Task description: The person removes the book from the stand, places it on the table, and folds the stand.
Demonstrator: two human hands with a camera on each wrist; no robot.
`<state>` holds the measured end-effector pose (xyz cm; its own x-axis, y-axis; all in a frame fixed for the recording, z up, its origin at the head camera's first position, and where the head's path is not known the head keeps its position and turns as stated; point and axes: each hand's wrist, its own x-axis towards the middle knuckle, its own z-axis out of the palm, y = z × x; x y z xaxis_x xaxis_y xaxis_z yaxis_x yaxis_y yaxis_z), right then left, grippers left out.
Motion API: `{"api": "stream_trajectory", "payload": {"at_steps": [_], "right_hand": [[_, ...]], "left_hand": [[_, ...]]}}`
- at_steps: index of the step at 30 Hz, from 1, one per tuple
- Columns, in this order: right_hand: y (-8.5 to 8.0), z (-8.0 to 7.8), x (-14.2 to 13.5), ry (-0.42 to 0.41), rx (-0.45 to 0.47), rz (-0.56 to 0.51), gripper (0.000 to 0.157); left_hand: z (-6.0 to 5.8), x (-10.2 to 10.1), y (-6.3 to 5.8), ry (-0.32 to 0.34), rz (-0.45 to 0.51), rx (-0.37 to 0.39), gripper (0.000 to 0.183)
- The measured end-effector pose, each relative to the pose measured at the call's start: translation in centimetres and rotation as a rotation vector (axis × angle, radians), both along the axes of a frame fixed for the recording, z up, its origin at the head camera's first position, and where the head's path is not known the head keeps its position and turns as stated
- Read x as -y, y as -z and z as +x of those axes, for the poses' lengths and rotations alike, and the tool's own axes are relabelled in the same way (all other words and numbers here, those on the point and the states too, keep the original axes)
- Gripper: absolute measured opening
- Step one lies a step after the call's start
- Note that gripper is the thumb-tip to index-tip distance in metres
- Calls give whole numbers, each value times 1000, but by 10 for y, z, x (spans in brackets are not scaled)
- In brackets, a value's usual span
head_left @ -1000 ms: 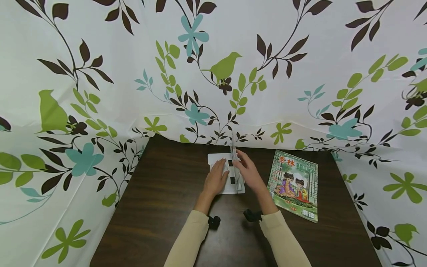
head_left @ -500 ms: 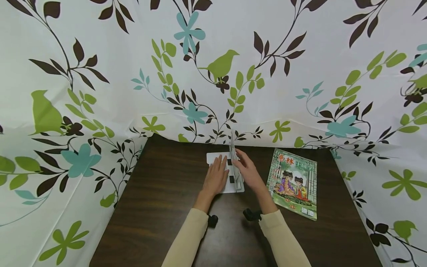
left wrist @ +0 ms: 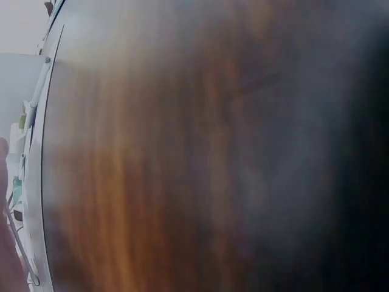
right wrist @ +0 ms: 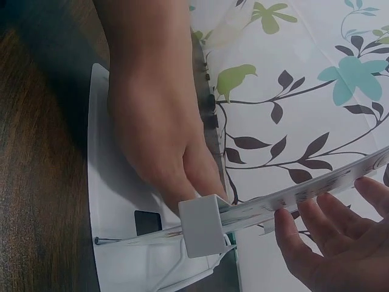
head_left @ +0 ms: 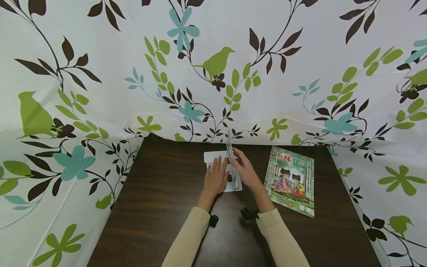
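A white metal stand (head_left: 211,155) lies with its flat base on the table, and a thin upright panel (head_left: 230,145) rises from it, seen almost edge-on. My left hand (head_left: 215,178) rests on the base left of the panel, its fingers extended. On the other side, my right hand (head_left: 246,170) touches the panel; in the right wrist view the fingertips (right wrist: 284,218) lie along one face of it. A white bracket (right wrist: 203,226) sits at the panel's lower part there, beside bent white wire and a dark square cut-out (right wrist: 148,222) in the base.
A green illustrated magazine (head_left: 293,181) lies flat to the right of the right hand. The dark wooden table (head_left: 160,200) meets a leaf-and-bird patterned sheet (head_left: 267,92) at the back and sides. Blurred tabletop (left wrist: 182,152) fills most of the left wrist view.
My left hand has shifted slightly across the base toward the panel, with its fingers more spread. The right hand stays at the panel. The head view has drifted a little.
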<state>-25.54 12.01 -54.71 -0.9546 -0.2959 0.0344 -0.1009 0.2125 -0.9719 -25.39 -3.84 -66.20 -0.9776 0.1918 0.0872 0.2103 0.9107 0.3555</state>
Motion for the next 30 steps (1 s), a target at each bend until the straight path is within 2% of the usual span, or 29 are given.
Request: {"api": "stream_trajectory", "payload": {"at_steps": [3, 11, 27, 30], "right_hand": [[-1, 0, 1, 2, 4, 1, 56], [-1, 0, 2, -7, 13, -18, 57], [-1, 1, 0, -9, 9, 2, 56], [0, 1, -1, -6, 15, -4, 56]], "left_hand": [[0, -1, 1, -23, -29, 34, 63], [2, -2, -9, -67, -92, 89, 67], [1, -10, -6, -129, -68, 173, 67], [1, -12, -8, -131, -95, 168, 67]]}}
